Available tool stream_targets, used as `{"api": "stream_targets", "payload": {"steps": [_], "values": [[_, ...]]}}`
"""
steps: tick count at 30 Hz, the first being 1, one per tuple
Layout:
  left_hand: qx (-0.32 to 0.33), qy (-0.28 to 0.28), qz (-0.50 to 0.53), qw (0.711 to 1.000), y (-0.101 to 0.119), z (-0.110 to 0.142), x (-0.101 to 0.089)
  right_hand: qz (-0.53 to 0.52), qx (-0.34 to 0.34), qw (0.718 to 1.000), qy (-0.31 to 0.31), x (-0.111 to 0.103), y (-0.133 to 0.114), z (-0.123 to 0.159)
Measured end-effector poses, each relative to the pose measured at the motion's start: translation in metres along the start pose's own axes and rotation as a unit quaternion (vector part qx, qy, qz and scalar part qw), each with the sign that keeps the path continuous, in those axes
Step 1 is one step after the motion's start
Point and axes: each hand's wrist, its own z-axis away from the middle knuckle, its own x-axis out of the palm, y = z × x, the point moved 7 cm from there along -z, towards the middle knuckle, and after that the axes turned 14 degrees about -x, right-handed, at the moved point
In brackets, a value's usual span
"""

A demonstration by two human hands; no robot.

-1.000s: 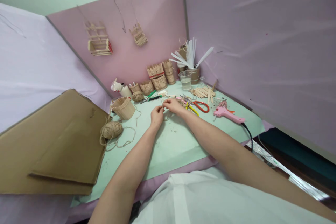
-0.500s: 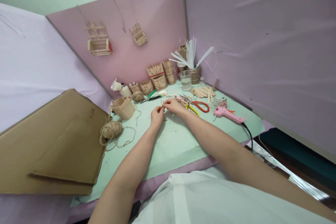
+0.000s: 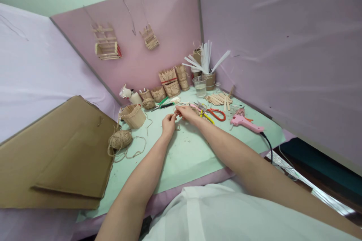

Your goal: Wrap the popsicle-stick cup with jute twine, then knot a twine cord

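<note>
My left hand and my right hand meet above the middle of the table, fingertips pinched together. Between them is a thin strand of brown twine, mostly hidden by the fingers. Another short bit of twine shows just below the hands. Right beside my right hand lie scissors with red handles and a tool with yellow handles. Pliers with green and black handles rest behind the hands. To the left are a ball of twine and a round wooden-stick basket.
Cardboard sheets cover the left side. A pink glue gun with a black cord lies at right, near a pile of craft sticks. A plastic cup of water and several small stick baskets line the back wall.
My fingers have shifted slightly against each other, and the small loop of twine at the fingertips shows less. Everything else on the table stays where it was.
</note>
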Motion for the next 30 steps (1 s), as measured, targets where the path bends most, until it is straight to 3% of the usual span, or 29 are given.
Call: {"api": "stream_targets", "payload": {"steps": [7, 14, 22, 30], "values": [[0.0, 0.001, 0.013, 1.0, 0.002, 0.001, -0.001, 0.007, -0.007, 1.0, -0.009, 0.0, -0.006, 0.004], [-0.018, 0.004, 0.041, 0.999, 0.004, 0.005, -0.003, 0.119, -0.119, 0.985, -0.034, 0.002, -0.018, 0.004], [-0.075, -0.03, 0.087, 0.993, -0.002, 0.005, 0.001, 0.232, -0.215, 0.947, -0.055, 0.006, -0.02, 0.001], [-0.086, -0.034, 0.124, 0.988, -0.006, 0.002, 0.0, 0.196, -0.221, 0.952, -0.085, 0.012, -0.015, 0.0]]}}
